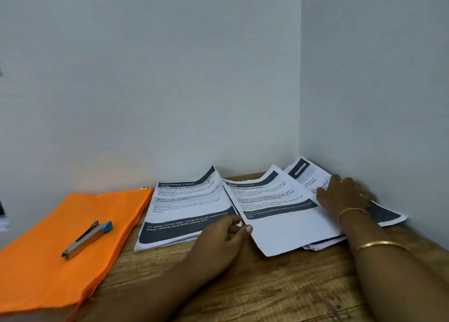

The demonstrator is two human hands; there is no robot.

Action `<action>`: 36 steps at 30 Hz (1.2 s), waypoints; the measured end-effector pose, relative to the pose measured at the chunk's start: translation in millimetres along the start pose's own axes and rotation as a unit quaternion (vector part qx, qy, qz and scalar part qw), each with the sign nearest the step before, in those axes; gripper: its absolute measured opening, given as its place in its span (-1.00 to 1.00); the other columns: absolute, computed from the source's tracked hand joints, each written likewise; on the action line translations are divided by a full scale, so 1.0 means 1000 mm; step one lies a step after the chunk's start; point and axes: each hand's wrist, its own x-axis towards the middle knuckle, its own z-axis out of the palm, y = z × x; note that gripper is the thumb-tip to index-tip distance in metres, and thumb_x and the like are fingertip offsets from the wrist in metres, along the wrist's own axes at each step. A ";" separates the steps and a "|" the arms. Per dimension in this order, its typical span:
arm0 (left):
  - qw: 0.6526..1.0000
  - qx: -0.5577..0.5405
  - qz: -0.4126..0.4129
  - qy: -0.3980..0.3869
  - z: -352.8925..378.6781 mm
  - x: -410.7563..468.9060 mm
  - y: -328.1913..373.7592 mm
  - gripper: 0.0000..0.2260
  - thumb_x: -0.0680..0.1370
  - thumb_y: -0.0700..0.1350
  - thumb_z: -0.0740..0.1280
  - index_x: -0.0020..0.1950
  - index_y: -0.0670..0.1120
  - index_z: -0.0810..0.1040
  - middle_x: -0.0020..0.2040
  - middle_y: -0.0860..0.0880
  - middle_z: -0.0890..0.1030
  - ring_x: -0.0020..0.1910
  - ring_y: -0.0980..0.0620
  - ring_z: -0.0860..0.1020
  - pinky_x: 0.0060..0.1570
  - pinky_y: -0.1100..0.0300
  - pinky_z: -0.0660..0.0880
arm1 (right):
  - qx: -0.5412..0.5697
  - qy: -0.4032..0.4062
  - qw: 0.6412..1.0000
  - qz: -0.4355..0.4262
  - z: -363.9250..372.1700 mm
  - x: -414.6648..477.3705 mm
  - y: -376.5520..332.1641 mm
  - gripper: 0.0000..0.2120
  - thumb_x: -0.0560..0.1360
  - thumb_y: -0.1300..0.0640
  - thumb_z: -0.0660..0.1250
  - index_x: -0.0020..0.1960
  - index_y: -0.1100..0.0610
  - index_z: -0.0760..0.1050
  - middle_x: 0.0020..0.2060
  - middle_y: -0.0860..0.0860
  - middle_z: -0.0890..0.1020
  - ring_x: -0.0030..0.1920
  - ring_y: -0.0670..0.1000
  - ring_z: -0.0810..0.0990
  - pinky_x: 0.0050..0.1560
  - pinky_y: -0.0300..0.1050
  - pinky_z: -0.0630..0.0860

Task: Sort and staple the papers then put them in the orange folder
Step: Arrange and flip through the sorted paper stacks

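Observation:
An orange folder (pixel 60 244) lies flat at the left of the wooden table, with a silver stapler (pixel 86 240) with a blue end resting on top of it. A stack of printed papers (pixel 184 212) lies beside the folder. Right of it, a single sheet (pixel 279 215) overlaps more loose sheets (pixel 386 215) fanned into the wall corner. My left hand (pixel 223 236) pinches the left edge of the single sheet. My right hand (pixel 342 195) rests flat, fingers spread, on the loose sheets by the right wall.
The wooden table (pixel 279 285) sits in a corner, with a pale wall behind and another close on the right. Bare wood shows in front of the papers. Something blurred pokes in at the far left edge (pixel 3 215).

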 end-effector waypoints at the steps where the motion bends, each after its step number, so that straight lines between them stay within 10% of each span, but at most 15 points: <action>1: 1.000 -0.007 -0.018 0.007 0.004 0.002 0.004 -0.79 0.57 0.09 0.23 0.17 0.08 0.46 -0.09 0.22 0.52 -0.19 0.36 0.46 -0.24 0.56 0.33 | -0.007 -0.007 1.000 0.000 0.000 0.002 0.003 -0.56 0.54 -0.07 0.17 0.34 0.13 0.33 0.31 0.20 0.37 0.34 0.26 0.32 0.36 0.21 0.23; 8: 0.998 0.038 -0.056 -0.011 0.035 0.028 0.038 -0.86 0.56 0.04 0.24 0.03 0.01 0.47 -0.11 0.09 0.56 -0.10 0.12 0.52 -0.15 0.25 0.41 | 0.014 -0.046 0.999 0.010 0.001 0.004 0.002 -0.53 0.55 -0.11 0.13 0.38 0.09 0.29 0.34 0.18 0.34 0.36 0.27 0.30 0.35 0.24 0.20; 11: 0.999 -0.005 -0.043 -0.031 0.043 0.042 0.051 -0.66 0.56 -0.13 0.24 0.33 0.05 0.37 0.22 0.17 0.49 0.21 0.10 0.47 0.04 0.36 0.35 | 0.050 -0.027 0.998 0.006 0.004 0.008 0.001 -0.53 0.58 -0.14 0.05 0.37 0.11 0.30 0.31 0.19 0.38 0.34 0.27 0.33 0.33 0.21 0.25; 16: 0.980 -0.176 -0.086 -0.033 0.058 0.066 0.063 -0.67 0.52 -0.31 0.23 0.23 -0.01 0.44 0.15 0.17 0.49 -0.01 0.21 0.47 -0.20 0.55 0.35 | 0.075 -0.048 0.996 0.024 0.011 0.010 0.000 -0.48 0.56 -0.19 0.07 0.40 0.10 0.25 0.34 0.19 0.35 0.35 0.24 0.33 0.36 0.23 0.22; 24: 0.869 -0.413 -0.270 0.045 0.070 0.082 0.062 -0.64 0.50 -0.44 0.20 0.26 -0.20 0.45 0.23 -0.12 0.54 0.09 -0.10 0.53 0.01 0.13 0.49 | 0.042 -0.039 0.998 0.025 0.014 0.005 -0.003 -0.55 0.50 -0.04 0.21 0.34 0.09 0.30 0.30 0.15 0.41 0.33 0.20 0.35 0.33 0.14 0.27; 31: 0.927 -0.295 -0.218 0.083 0.071 0.079 0.059 -0.63 0.54 -0.37 0.19 0.33 -0.16 0.35 0.20 -0.09 0.51 0.02 -0.02 0.47 0.02 0.14 0.46 | 0.083 -0.021 0.996 -0.001 0.010 0.002 -0.008 -0.60 0.51 0.02 0.18 0.31 0.12 0.27 0.25 0.16 0.45 0.29 0.22 0.39 0.28 0.13 0.34; 36: 0.958 -0.226 -0.108 0.140 0.045 0.067 0.057 -0.60 0.59 -0.30 0.16 0.41 -0.06 0.25 0.21 0.04 0.42 0.08 0.10 0.37 0.07 0.26 0.31 | 0.360 -0.073 0.930 0.012 0.002 0.003 -0.012 -0.59 0.52 0.08 0.21 0.31 0.20 0.29 0.15 0.13 0.53 0.06 0.17 0.54 -0.02 -0.05 0.47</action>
